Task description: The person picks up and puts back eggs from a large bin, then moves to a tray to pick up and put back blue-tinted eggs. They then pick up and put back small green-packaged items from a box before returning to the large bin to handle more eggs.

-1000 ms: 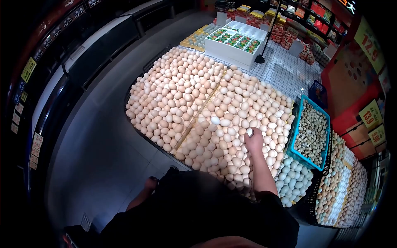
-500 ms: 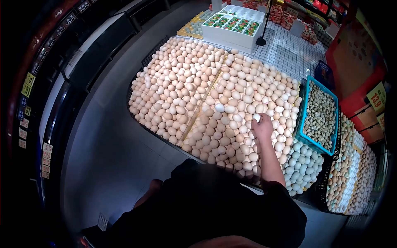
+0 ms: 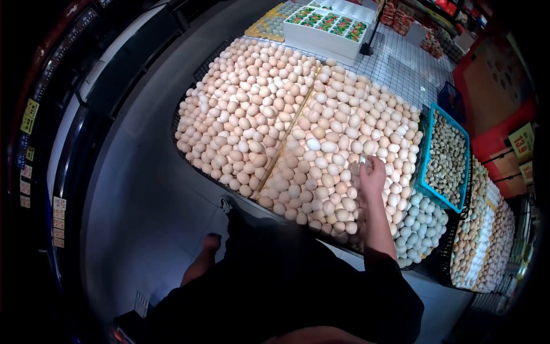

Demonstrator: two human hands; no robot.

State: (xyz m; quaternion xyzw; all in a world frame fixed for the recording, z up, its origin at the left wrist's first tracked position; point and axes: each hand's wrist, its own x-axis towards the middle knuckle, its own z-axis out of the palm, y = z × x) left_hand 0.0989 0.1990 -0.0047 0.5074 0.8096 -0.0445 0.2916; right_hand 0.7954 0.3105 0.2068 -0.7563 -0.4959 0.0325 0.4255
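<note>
My right hand (image 3: pixel 373 175) reaches over the right half of a wide display of pale brown eggs (image 3: pixel 338 123). Its thumb and fingers are closed around a white egg (image 3: pixel 363 160), of which only a small part shows. Other eggs lie close below and beside the fingers. Another whiter egg (image 3: pixel 313 144) rests among the brown ones to the left. Down by my side, over the grey floor, hangs my left hand (image 3: pixel 212 241); it is dark and away from the eggs, and its fingers cannot be made out.
A yellow divider (image 3: pixel 288 131) splits the display. To the right are a blue basket of small speckled eggs (image 3: pixel 446 162), bluish eggs (image 3: pixel 423 222) and more egg rows (image 3: pixel 482 241). Behind stands a white foam box (image 3: pixel 326 43) on a wire grid. A shoe (image 3: pixel 226 204) shows on the floor.
The view has shifted slightly. My right hand stays among the same eggs, and less of the white egg shows. My left hand has come further into view, and a shoe now shows.
</note>
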